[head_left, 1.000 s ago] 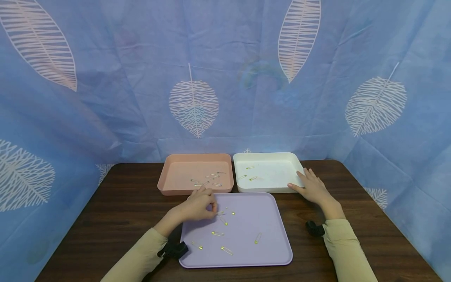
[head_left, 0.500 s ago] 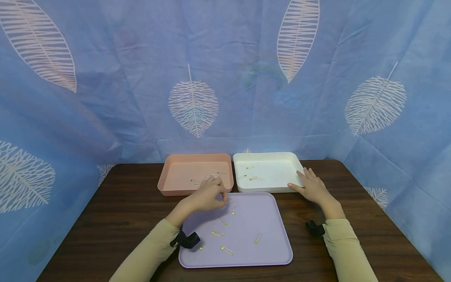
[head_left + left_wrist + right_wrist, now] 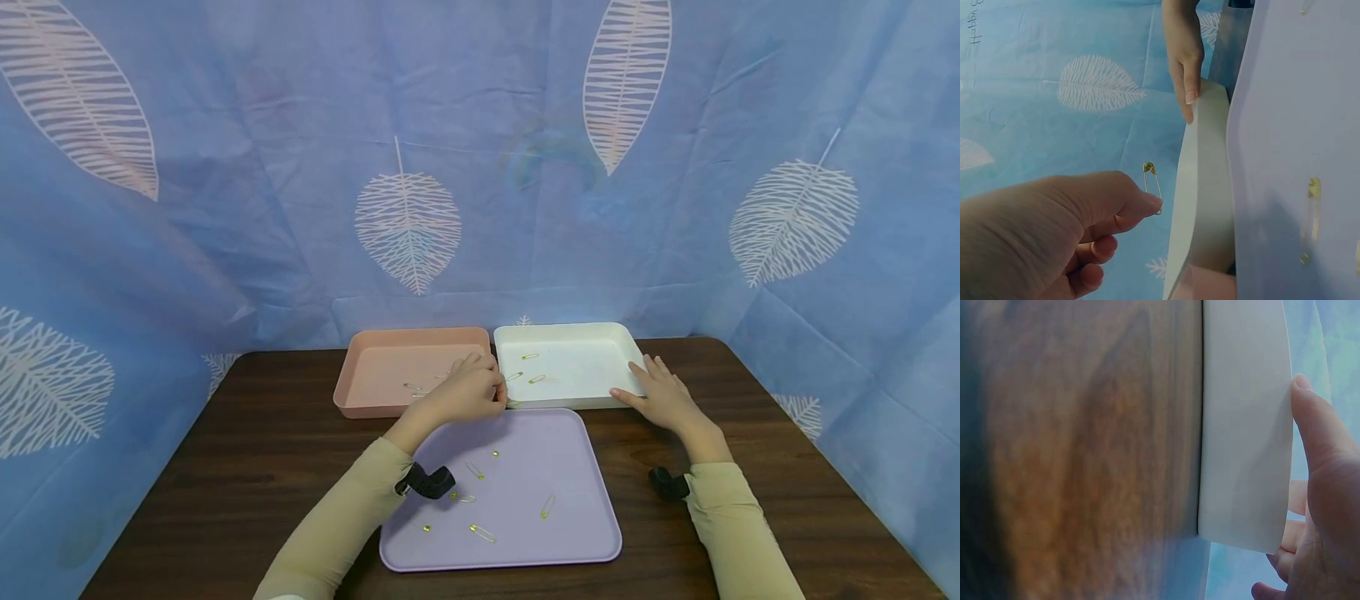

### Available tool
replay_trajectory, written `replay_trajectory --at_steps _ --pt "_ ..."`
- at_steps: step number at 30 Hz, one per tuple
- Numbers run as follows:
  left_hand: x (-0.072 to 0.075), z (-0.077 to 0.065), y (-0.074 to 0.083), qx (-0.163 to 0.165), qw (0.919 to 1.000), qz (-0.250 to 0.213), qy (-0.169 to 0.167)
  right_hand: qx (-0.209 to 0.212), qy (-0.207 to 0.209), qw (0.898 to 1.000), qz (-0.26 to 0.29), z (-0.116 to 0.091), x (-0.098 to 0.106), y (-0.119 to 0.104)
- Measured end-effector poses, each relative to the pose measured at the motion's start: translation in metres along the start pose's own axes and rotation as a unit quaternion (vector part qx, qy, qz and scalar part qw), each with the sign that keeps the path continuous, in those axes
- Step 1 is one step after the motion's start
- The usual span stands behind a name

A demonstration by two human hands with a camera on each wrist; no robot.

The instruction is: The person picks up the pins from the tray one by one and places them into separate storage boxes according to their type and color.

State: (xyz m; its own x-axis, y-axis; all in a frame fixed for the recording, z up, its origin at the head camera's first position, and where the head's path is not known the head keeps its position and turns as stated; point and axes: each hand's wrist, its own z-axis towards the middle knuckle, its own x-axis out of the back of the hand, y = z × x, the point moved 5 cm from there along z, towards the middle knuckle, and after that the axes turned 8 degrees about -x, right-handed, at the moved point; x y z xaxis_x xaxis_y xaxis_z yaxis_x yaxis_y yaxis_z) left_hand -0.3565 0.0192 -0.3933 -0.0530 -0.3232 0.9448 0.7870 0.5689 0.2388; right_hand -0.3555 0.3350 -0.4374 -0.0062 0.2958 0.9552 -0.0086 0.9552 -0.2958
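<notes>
My left hand [image 3: 471,392] pinches a gold safety pin [image 3: 1149,167] between thumb and forefinger. It is above the front edge where the pink tray [image 3: 382,358] meets the white tray [image 3: 588,362]. In the left wrist view the pin's capped end points up, clear of the fingertips. My right hand [image 3: 663,400] rests on the white tray's right front rim, fingers spread, thumb on the edge. A few gold safety pins [image 3: 537,379] lie inside the white tray. Silver-looking pins [image 3: 412,386] lie in the pink tray, partly hidden behind my left hand.
A flat lilac tray [image 3: 540,542] lies in front of the two trays, with several gold safety pins [image 3: 483,533] scattered on it. The dark wooden table [image 3: 225,467] extends on both sides. A blue leaf-print cloth [image 3: 300,208] hangs behind.
My left hand has lifted the gold safety pin off the lilac tray and carried it up and right towards the white tray. My right hand stays on the rim.
</notes>
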Motion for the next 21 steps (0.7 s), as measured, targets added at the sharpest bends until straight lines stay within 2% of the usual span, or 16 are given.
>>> replay_trajectory --at_steps 8,16,21 --pt "-0.001 0.030 0.001 0.011 0.9996 -0.016 -0.020 -0.001 -0.003 1.000 0.005 0.000 0.000 0.002" --pt "-0.004 0.054 -0.001 0.032 0.9994 -0.004 -0.010 -0.001 -0.004 1.000 0.002 0.001 0.000 0.001" --pt "-0.013 0.066 -0.008 0.063 0.9979 -0.011 -0.007 -0.002 -0.007 1.000 0.005 0.001 -0.001 0.001"
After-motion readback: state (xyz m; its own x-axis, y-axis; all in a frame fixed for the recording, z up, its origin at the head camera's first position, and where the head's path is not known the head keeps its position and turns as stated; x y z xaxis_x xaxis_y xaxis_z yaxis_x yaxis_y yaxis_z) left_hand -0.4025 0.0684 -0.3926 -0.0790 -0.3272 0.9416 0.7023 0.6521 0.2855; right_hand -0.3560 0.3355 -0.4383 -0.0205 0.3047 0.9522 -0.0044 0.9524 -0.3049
